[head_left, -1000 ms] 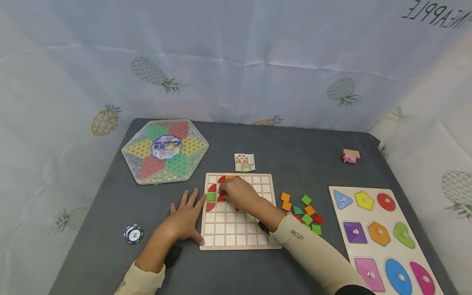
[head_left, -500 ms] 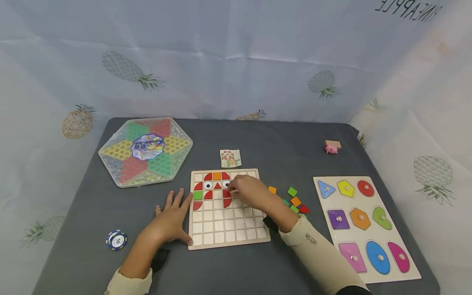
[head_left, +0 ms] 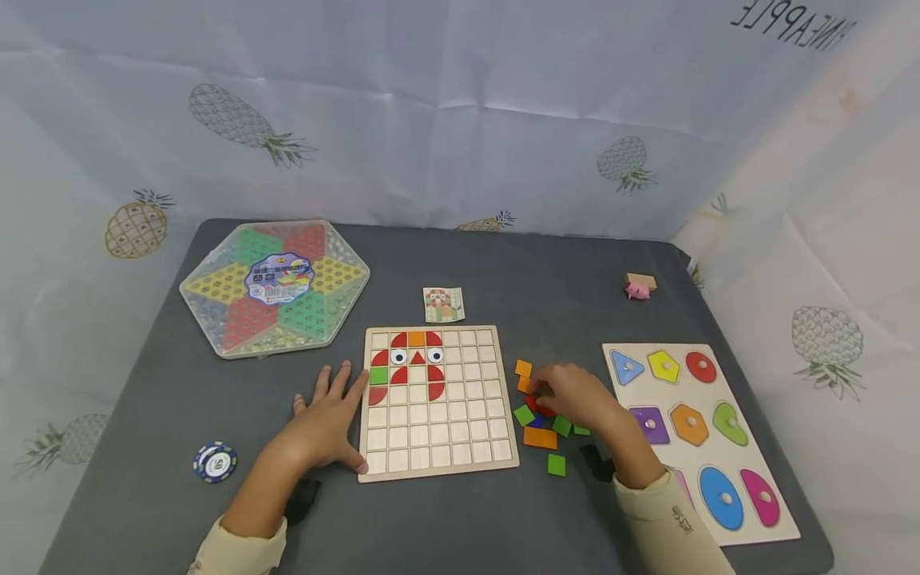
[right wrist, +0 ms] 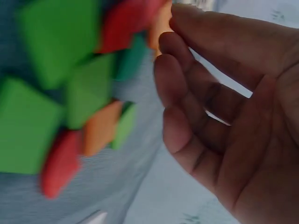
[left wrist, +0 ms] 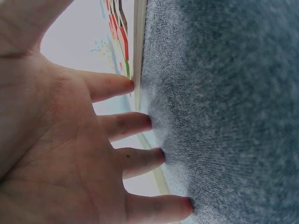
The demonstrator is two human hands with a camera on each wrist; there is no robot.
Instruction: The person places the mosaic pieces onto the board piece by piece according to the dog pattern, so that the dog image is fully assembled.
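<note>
A square wooden grid board (head_left: 460,411) lies mid-table. Red, orange and green pieces and two eye tiles (head_left: 398,357) form a face at its upper left. My left hand (head_left: 319,423) has its fingers spread beside the board's left edge, thumb at the lower left corner. In the left wrist view its fingertips press the cloth and board edge. My right hand (head_left: 578,395) is over a pile of loose pieces, fingers loosely bent, nothing visibly held. Among the pile are green squares (head_left: 557,465), an orange rectangle (head_left: 540,438) and red pieces, partly hidden by that hand.
A small pattern card (head_left: 443,305) lies behind the board. At the far left is a hexagonal boxed game (head_left: 276,287); a poker chip (head_left: 215,462) is nearer. A peg shape puzzle (head_left: 707,435) stands right, with a pink pig figure (head_left: 637,290) beyond it.
My right hand has moved from the board's upper area rightward to the loose pieces, and the second eye tile now shows fully on the grid. My left hand keeps its place by the board.
</note>
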